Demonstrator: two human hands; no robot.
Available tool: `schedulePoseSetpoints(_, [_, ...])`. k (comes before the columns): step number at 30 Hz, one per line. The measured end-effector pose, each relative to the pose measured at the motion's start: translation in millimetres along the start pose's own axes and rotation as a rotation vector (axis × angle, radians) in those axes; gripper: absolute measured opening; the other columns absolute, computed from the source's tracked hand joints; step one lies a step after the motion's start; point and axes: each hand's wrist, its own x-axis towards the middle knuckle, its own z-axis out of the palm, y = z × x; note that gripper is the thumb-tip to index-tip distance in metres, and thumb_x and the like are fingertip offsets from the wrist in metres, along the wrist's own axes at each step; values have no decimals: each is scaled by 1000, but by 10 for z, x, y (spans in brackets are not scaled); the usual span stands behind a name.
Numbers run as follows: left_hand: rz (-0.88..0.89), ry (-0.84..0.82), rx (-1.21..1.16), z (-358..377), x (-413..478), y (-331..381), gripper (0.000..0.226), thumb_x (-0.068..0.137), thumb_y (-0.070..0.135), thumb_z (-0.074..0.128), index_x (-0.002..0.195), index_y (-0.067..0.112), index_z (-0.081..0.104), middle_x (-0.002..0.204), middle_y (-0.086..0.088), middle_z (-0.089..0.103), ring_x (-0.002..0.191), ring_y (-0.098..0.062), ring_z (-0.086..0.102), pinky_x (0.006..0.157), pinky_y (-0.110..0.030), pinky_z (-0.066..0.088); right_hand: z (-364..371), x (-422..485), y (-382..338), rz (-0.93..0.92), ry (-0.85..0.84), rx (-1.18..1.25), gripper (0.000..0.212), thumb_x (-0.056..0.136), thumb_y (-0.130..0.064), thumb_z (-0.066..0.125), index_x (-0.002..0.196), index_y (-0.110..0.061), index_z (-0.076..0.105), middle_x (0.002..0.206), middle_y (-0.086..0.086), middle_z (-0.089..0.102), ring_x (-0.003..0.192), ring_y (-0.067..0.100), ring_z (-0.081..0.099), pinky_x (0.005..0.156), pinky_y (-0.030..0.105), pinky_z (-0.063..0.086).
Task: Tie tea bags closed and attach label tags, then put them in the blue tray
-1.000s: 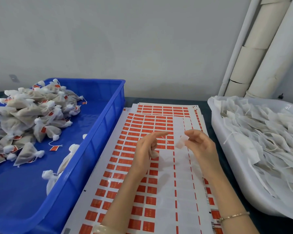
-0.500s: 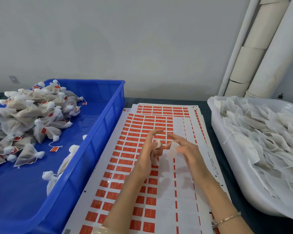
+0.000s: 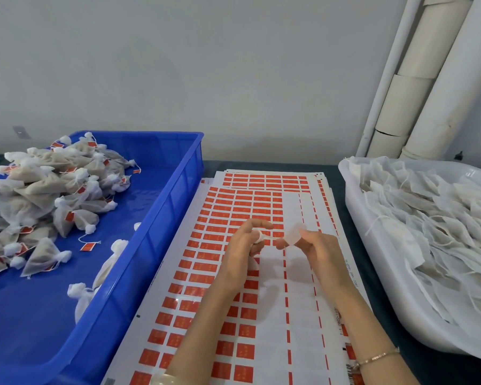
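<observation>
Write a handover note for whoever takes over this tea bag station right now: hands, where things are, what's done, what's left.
The left grip pinches a tea bag by its white top; the right grip pinches a small pale tag; a string runs between them, above the label sheets.
Done: a pile of tied, tagged bags lies in the blue tray.
Left: finish this bag, drop it in the tray, then work through the untied bags in the white tub.
</observation>
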Motion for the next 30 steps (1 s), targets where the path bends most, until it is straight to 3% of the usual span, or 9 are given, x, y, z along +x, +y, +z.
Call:
schedulePoseSetpoints(2, [52,42,27,-5,-1,-7,28,82,37,43,95,23,63,87,23,62,87,-4,60,68,-11,47,-19,10,-27,25,-4,68,49,80,-42,42,92,-8,75,105,-2,73,108,15,63,104,31,39])
schedulePoseSetpoints(3, [77,58,43,-5,-1,-16,23,84,36,47,92,23,63,80,24,62,82,0,59,64,-10,46,-30,10,-42,48,-13,131,50,82,-42,40,90,-7,75,103,0,74,107,16,64,104,34,39])
schedulePoseSetpoints(6, [89,86,97,-6,2,-54,3,91,26,59,90,26,62,79,18,62,78,-4,59,61,-10,46,-57,9,-47,43,-23,251,45,86,-40,39,86,-15,77,101,4,74,104,18,66,101,36,42])
schedulePoseSetpoints(8, [102,104,128,-6,7,-69,6,93,23,61,91,28,62,80,17,62,78,-5,60,61,-10,47,-62,7,-62,40,-12,321,40,85,-40,42,87,-22,77,99,8,74,102,22,67,96,33,45])
schedulePoseSetpoints(13, [134,81,133,-17,6,-36,3,90,27,64,91,29,63,80,17,63,77,-6,60,63,-12,47,-66,24,-48,61,8,295,38,87,-38,45,86,-17,77,103,7,73,105,21,67,97,32,46])
schedulePoseSetpoints(17, [145,41,126,-14,9,-38,8,84,26,71,90,25,66,80,15,64,79,-7,60,65,-12,48,-89,36,-9,74,36,280,37,101,-26,39,101,-9,72,101,6,74,103,19,67,99,34,46])
schedulePoseSetpoints(24, [162,41,115,-26,14,-49,6,83,24,74,84,30,71,80,16,70,82,-5,66,70,-10,49,-77,60,16,130,-37,167,39,101,-21,40,92,-3,74,102,0,73,104,15,66,103,38,44])
schedulePoseSetpoints(27, [157,58,101,-32,20,-44,5,83,24,73,84,29,72,82,16,71,85,-6,66,69,-9,49,-74,67,-16,135,35,214,27,99,-21,47,97,-14,72,92,2,75,90,17,71,89,31,51])
schedulePoseSetpoints(30, [149,38,83,-50,18,-41,5,83,24,73,85,29,72,84,16,71,87,-5,66,69,-9,49,-69,86,-18,159,268,189,10,91,-22,62,86,-28,68,80,-14,74,79,13,71,74,25,50])
